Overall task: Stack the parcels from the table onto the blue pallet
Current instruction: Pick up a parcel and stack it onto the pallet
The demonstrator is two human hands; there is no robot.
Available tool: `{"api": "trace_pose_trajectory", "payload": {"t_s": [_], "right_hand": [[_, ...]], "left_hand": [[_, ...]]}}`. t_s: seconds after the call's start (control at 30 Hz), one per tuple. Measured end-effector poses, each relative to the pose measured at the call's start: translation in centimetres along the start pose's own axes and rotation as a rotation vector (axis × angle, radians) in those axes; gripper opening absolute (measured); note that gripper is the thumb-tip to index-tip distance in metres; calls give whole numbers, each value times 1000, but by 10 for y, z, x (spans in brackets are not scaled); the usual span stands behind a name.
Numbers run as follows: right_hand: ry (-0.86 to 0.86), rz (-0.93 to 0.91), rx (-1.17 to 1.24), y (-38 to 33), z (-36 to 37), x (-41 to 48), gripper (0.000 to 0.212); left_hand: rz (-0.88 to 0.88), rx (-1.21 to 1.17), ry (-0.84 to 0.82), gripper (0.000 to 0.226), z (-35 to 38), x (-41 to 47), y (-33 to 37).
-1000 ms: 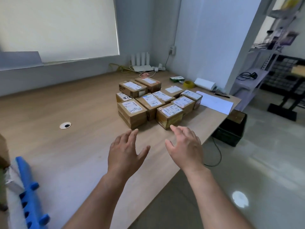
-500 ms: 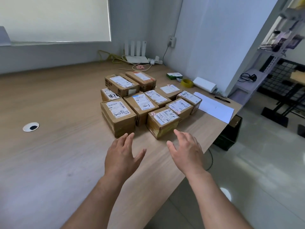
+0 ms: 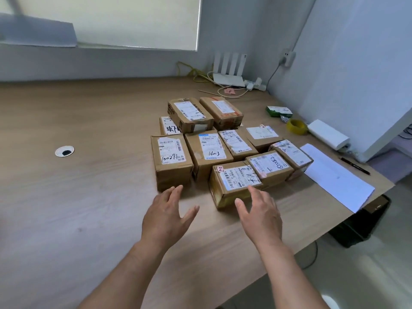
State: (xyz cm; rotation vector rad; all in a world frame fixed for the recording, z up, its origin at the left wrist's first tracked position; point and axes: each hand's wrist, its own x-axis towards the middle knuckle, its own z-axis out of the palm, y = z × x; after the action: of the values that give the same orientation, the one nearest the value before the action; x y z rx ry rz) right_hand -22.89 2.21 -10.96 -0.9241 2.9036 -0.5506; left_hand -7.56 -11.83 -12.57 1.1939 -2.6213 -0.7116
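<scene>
— Hands: how do they lie?
— Both the left hand (image 3: 166, 216) and right hand (image 3: 259, 216) are stretched forward, palms down, fingers spread, holding nothing, over the wooden table (image 3: 89, 208).
— And the parcels?
— The cardboard parcels (image 3: 207, 150) are clustered on the table at twelve o'clock. Right fingertips (image 3: 253, 189) overlap the nearest parcel (image 3: 231, 179); I cannot tell if they touch. The print on the labels (image 3: 170, 150) is mostly unreadable, and the forearms are cut off at six.

The left forearm (image 3: 124, 275) and right forearm (image 3: 287, 277) run off the bottom edge. The right hand (image 3: 260, 216) overlaps the front of the nearest brown cardboard parcel with a pink tag (image 3: 231, 184): touching or just short, can't tell. A small brown parcel with black handwriting (image 3: 168, 127) peeks out, mostly hidden behind its neighbours. The printed labels (image 3: 209, 148) are too fine to read. The black box (image 3: 365, 221) sits half covered by the pale wooden table (image 3: 89, 197).
</scene>
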Motion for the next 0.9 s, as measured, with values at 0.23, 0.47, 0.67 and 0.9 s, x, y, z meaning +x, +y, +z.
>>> {"api": "trace_pose_trajectory", "payload": {"t_s": [0.23, 0.47, 0.67, 0.9], "right_hand": [[-3, 64, 107, 61, 15, 62, 56], [-166, 122, 348, 91, 37, 106, 45], [-252, 181, 589, 93, 48, 119, 34], [-472, 125, 839, 96, 61, 120, 56]], "left_hand": [[-148, -51, -50, 71, 37, 31, 54], [-281, -265, -60, 74, 79, 62, 85], [-377, -563, -21, 64, 93, 75, 91], [-457, -540, 12, 53, 98, 67, 85]]}}
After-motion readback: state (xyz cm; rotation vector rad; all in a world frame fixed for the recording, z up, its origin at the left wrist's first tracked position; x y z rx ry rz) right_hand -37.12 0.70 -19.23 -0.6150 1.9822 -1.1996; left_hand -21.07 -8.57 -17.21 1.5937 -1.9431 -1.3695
